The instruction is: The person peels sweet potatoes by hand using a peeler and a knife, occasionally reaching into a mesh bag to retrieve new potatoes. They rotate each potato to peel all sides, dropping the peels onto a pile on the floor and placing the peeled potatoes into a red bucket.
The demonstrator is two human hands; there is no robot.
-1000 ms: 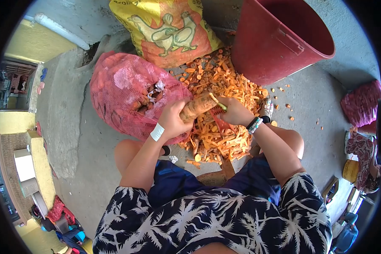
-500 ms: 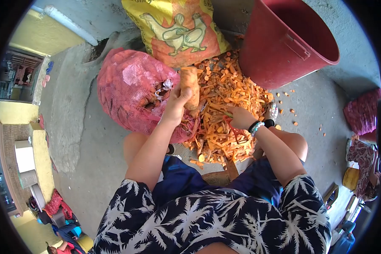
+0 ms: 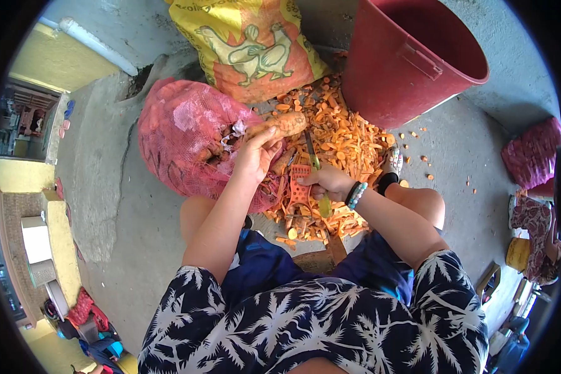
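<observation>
An orange carrot [image 3: 285,126] is gripped in my left hand [image 3: 255,154], above the right edge of a pink mesh sack [image 3: 181,134]. My right hand [image 3: 330,182] is closed around a knife [image 3: 312,153] with a yellow-green handle and a dark blade pointing up toward the carrot. An orange perforated peeler [image 3: 300,185] is also in the right hand, by the thumb. Beneath both hands spreads a heap of orange peels and cut pieces [image 3: 349,146] on the floor.
A yellow sack with printed birds [image 3: 249,53] stands behind the heap, beside a large red bin [image 3: 393,75]. A purple mesh sack [image 3: 533,156] lies at the right, near another person [image 3: 536,234]. Small pieces are scattered on the concrete floor [image 3: 464,146].
The carrot has tipped from upright to nearly level in my left hand. My right hand has moved slightly left, and the knife blade and peeler now show clearly.
</observation>
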